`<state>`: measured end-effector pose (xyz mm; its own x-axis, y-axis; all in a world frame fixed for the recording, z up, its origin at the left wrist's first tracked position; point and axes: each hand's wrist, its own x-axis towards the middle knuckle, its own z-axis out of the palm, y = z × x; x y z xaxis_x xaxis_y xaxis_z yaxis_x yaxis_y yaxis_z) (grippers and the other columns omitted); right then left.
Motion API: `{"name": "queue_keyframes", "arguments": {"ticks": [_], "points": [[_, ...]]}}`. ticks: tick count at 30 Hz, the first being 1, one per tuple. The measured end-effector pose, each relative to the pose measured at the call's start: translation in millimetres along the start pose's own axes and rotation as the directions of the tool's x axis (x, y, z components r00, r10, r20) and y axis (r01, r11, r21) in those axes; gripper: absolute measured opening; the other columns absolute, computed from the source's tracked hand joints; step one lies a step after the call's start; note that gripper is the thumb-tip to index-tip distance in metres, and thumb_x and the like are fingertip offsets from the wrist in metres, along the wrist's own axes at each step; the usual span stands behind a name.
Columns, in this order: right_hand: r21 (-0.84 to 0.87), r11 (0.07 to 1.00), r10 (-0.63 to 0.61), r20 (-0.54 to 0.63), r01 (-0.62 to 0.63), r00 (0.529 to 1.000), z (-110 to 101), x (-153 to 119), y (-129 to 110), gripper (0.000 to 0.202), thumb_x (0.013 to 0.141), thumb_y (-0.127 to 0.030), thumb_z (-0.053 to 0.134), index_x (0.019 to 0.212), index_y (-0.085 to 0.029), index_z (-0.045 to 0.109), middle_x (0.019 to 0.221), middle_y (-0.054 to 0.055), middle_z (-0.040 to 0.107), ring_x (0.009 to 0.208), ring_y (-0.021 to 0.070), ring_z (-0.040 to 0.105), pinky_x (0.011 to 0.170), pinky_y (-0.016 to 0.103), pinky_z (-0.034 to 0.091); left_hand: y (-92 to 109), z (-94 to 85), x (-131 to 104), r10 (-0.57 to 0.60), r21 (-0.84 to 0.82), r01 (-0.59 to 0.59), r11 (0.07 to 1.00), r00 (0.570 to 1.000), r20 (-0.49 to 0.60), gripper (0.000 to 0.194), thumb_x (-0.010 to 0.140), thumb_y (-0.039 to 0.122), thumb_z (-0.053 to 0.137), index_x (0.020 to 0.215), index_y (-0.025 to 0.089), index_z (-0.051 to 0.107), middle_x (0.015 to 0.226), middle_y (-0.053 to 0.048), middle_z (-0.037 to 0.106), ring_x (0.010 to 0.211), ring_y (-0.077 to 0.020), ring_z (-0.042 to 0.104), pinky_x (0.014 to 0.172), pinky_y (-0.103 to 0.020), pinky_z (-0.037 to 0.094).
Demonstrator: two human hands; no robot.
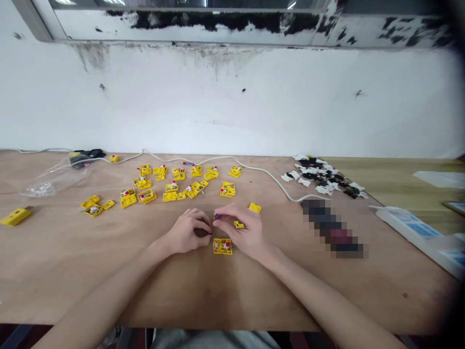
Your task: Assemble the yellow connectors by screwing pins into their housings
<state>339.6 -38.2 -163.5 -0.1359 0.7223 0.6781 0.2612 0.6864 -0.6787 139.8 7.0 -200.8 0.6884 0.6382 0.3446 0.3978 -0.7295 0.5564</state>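
At the middle of the table, my right hand [245, 230] pinches a small dark purple piece [218, 217] between thumb and fingers. Close by on its left, my left hand [189, 231] has thumb and forefinger pressed together; a tiny reddish tip shows there, too small to name. Just below the fingertips lies an open yellow plastic case [222, 246] with a red button and white and metal parts inside. Behind my right hand are a small yellow bracket-like piece [239, 224], partly covered, and a yellow cover [255, 208].
Several open yellow cases [170, 196] lie in loose rows farther back. A yellow tool [16, 216] and a clear plastic bag [54, 182] are at left. Black and white pieces [319, 174] are heaped at right, near a power strip [417, 232] and its white cable [271, 175].
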Motion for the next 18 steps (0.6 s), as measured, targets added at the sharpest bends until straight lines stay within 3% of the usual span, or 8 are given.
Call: {"name": "queue_keyframes", "arguments": {"ticks": [3, 9, 15, 18], "points": [[-0.063, 0.995, -0.076, -0.023, 0.075, 0.997, 3.2, 6.0, -6.9, 0.021, 0.082, -0.021, 0.079, 0.101, -0.025, 0.072, 0.089, 0.002, 0.073, 0.077, 0.0156, 0.07, 0.07, 0.028, 0.059, 0.2, 1.7, 0.5, 0.018, 0.031, -0.017, 0.999, 1.0, -0.024, 0.012, 0.075, 0.019, 0.074, 0.083, 0.026, 0.077, 0.101, 0.002, 0.074, 0.096, -0.018, 0.061, 0.087, -0.033, 0.042], [-0.086, 0.995, 0.068, 0.14, -0.057, 0.988, -0.2, 8.3, -13.6, 0.018, 0.096, -0.019, 0.059, 0.104, -0.026, 0.073, 0.097, 0.002, 0.077, 0.081, 0.0167, 0.074, 0.075, 0.029, 0.061, 10.3, 4.7, -1.9, -0.023, 0.103, 0.03, 0.994, 0.998, -0.063, 0.007, 0.077, 0.021, 0.073, 0.078, 0.027, 0.077, 0.098, 0.001, 0.075, 0.095, -0.0189, 0.063, 0.086, -0.035, 0.043], [-0.075, 0.996, 0.057, 0.017, -0.056, 0.998, 0.9, 4.5, -7.9, 0.014, 0.09, -0.024, 0.069, 0.103, -0.026, 0.073, 0.092, 0.003, 0.077, 0.08, 0.0191, 0.073, 0.072, 0.032, 0.063, 19.3, 9.2, -9.5, -0.125, 0.111, 0.136, 0.984, 0.987, -0.098, 0.007, 0.083, 0.03, 0.073, 0.087, 0.027, 0.079, 0.097, -0.001, 0.075, 0.094, -0.0202, 0.065, 0.087, -0.037, 0.048], [-0.078, 0.994, 0.075, -0.018, -0.076, 0.997, 2.4, 4.9, -6.9, 0.011, 0.088, -0.026, 0.072, 0.1, -0.025, 0.073, 0.088, 0.003, 0.075, 0.077, 0.0179, 0.072, 0.07, 0.03, 0.062, 20.7, 12.3, -8.5, -0.149, 0.109, 0.162, 0.981, 0.982, -0.117, 0.006, 0.084, 0.025, 0.073, 0.083, 0.028, 0.078, 0.096, 0.0, 0.074, 0.094, -0.0199, 0.064, 0.086, -0.037, 0.048]]}}
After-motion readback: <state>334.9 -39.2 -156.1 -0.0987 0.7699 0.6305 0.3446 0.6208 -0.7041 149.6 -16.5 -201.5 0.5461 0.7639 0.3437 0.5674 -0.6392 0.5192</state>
